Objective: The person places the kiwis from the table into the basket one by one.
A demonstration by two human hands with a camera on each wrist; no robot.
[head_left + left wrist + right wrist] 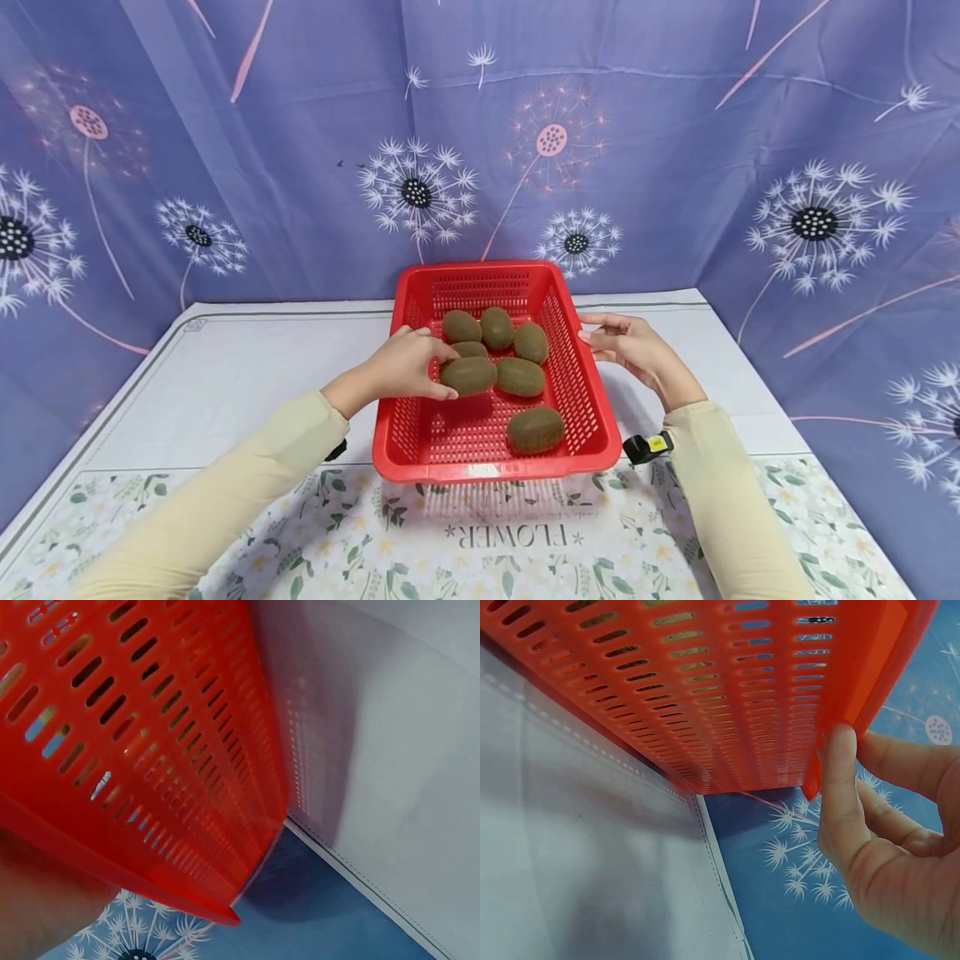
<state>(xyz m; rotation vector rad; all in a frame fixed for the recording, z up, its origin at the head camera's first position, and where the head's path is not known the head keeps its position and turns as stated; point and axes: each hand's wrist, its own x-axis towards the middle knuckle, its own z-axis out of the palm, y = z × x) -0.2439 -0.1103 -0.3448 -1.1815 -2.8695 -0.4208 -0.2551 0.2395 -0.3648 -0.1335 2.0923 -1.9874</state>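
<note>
A red plastic basket (pixel 487 468) with slotted walls holds several brown kiwis, among them a lone kiwi (pixel 536 430) near its front right. My left hand (pixel 401 364) reaches over the basket's left side. Its thumb and fingers pinch a kiwi (pixel 470 377) at the left end. Another kiwi (pixel 468 349), just behind, is partly covered by the fingers. In the left wrist view the basket wall (pixel 150 750) hides the fingertips. At the right rim, my right hand (pixel 626 343) grips the edge with thumb and fingers; the rim partly hides them in the right wrist view.
The basket stands on a table with a white cloth (pixel 292 367) and a flowered front strip (pixel 315 517). Purple dandelion-patterned curtains (pixel 315 167) enclose the back and both sides. A black wrist device (pixel 647 448) shows at the right sleeve.
</note>
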